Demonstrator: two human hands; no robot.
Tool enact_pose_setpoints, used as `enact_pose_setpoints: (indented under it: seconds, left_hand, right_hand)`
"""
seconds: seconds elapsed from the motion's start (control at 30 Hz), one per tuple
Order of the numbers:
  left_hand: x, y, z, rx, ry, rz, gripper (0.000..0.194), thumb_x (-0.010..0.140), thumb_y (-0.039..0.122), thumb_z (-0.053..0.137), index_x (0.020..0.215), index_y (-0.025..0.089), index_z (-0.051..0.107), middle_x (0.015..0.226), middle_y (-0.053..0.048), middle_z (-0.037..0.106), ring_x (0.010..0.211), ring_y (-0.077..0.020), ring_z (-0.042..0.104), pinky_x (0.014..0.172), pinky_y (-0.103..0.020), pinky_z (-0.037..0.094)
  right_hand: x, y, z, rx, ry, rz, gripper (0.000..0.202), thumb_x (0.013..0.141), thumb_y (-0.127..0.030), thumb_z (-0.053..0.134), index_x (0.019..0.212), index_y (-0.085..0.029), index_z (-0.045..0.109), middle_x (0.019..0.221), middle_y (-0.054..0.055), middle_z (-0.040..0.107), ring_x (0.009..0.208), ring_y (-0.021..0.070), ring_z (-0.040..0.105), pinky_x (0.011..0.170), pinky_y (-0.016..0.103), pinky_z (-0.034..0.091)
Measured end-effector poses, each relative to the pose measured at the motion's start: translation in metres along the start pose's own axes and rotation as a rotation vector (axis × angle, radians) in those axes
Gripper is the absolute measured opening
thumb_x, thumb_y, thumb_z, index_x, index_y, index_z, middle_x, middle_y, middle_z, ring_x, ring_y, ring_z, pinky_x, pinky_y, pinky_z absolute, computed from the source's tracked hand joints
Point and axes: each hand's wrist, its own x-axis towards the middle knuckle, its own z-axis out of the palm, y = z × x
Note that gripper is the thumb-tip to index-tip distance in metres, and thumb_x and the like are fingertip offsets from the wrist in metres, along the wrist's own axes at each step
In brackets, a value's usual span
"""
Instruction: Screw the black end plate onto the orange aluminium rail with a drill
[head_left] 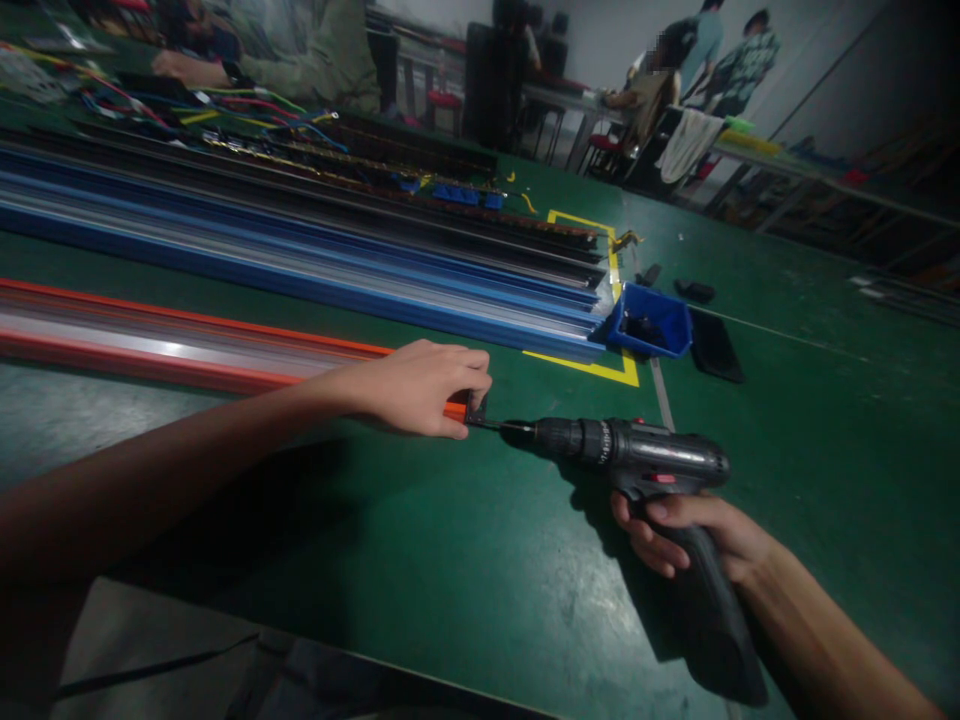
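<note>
My left hand [424, 388] is closed around the right end of a long orange-red profile [172, 350] lying on the green table. A small black end piece [475, 408] sits at that end, by my fingertips. My right hand [697, 535] grips a black cordless drill [645, 458] by its handle, with the index finger near the trigger. The drill lies sideways in view, its chuck facing left. Its thin bit [510, 427] reaches to the black end piece; whether a screw is there is too small to tell.
Behind the orange profile lies a stack of blue profiles [300, 270], with black strips beyond. A blue bin [654, 318] with dark small parts stands at their right end, beside a flat black object [716, 345]. Coloured wires [225, 105] and a person's sleeve [322, 60] are at the far left.
</note>
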Motion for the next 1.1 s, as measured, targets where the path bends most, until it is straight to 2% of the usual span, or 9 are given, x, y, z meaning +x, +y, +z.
enact_pose_setpoints:
  seconds: [1.1]
  left_hand:
    - [0.0003,0.0006,-0.0003,-0.004,-0.009,-0.003,0.02,0.084,0.044,0.075,0.092,0.027,0.066,0.103,0.0,0.062,0.098,-0.0194,0.061,0.07,-0.032,0.032]
  right_hand:
    - [-0.0005,-0.0005,0.0012,-0.01,0.024,0.014,0.025,0.089,-0.024,0.077,0.108,-0.007,0.079,0.079,0.004,0.067,0.051,0.0058,0.053,0.057,0.021,0.055]
